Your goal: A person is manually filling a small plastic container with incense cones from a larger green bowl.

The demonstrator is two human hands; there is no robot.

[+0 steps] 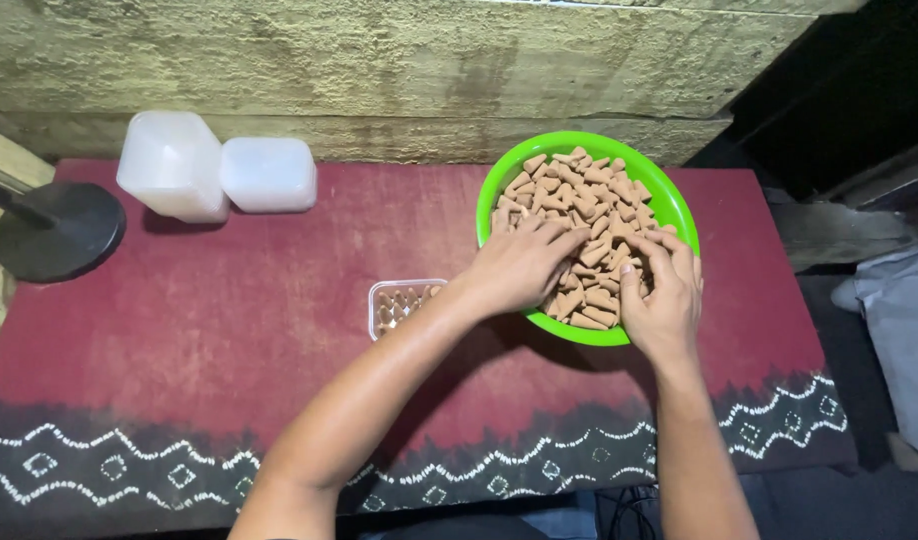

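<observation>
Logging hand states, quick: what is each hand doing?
Left hand: fingers in small brown cones, grip unclear.
Right hand: same, in round green plastic bowl.

two white lidded tubs (216, 175) back left | black round base (57, 230) far left | red patterned cloth (229, 330)

Two white tubs (214, 175) top left; clear tray (399, 305) centre

A table draped in a dark red cloth (279, 300) with a white zigzag border along its near edge carries everything. A green bowl (669, 205) sits toward the far right. Just left of the bowl lies a small clear tray (394, 305). Far left of it stand two white lidded containers (219, 175) and a round black base (54, 230).
</observation>
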